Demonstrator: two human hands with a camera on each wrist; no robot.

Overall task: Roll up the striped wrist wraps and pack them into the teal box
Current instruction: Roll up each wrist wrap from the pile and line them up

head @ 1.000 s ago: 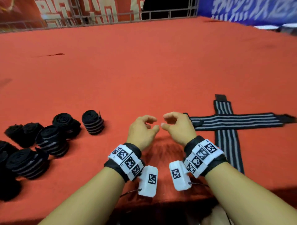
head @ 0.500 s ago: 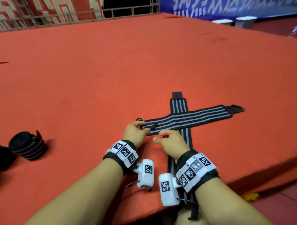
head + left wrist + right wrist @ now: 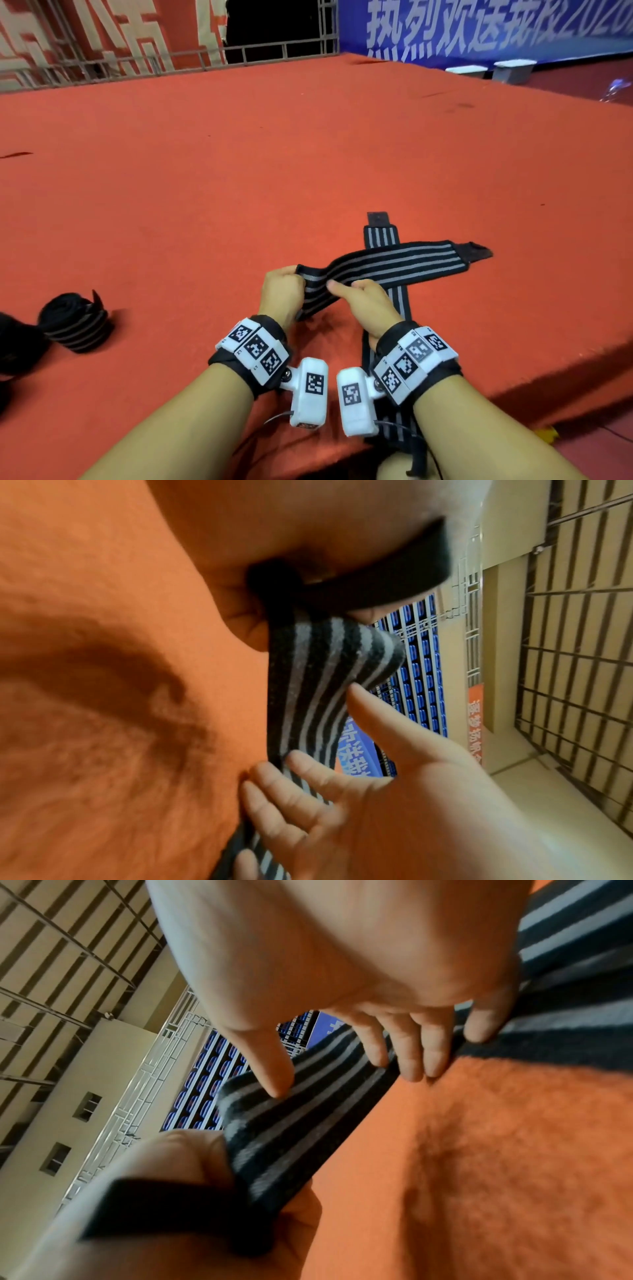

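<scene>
Both hands are clamped on the near end of one striped wrist wrap [image 3: 383, 265], which lies slantwise across the orange-carpeted platform [image 3: 239, 171] near its front edge. The left hand [image 3: 282, 294] grips the very end of the strap, its fingers curled around the fabric and a black loop at that end wound about the thumb (the left wrist view shows this most plainly). The right hand [image 3: 368, 301] sits just beside it, thumb pressed on the upper face of the strap and fingers tucked beneath, so the strap is pinched between them. The held end is lifted off the carpet, while the far end, with its dark tab, rests flat. This strap crosses over a second striped wrap [image 3: 380, 236], which lies straight, pointing away from the person and running back under the right wrist to the platform's edge. Off to the left stands a rolled wrap [image 3: 77, 323], well apart from the hands, with more dark bundles [image 3: 13, 346] partly cut off at the frame's edge.
</scene>
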